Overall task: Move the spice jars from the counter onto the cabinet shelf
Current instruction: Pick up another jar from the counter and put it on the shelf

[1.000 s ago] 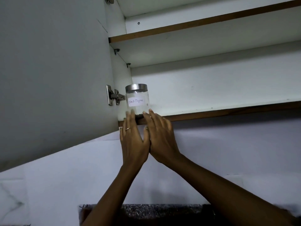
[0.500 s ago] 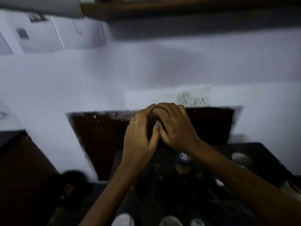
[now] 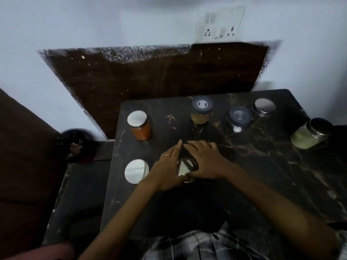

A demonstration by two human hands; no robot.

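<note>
hands down from shelf | both hands' fingers (image 3: pixel 201 147) cupping steel-lidded jar (image 3: pixel 186 168)

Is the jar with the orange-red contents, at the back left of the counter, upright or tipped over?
Upright. The orange-red jar stands on the counter with its round silver lid facing up.
</note>
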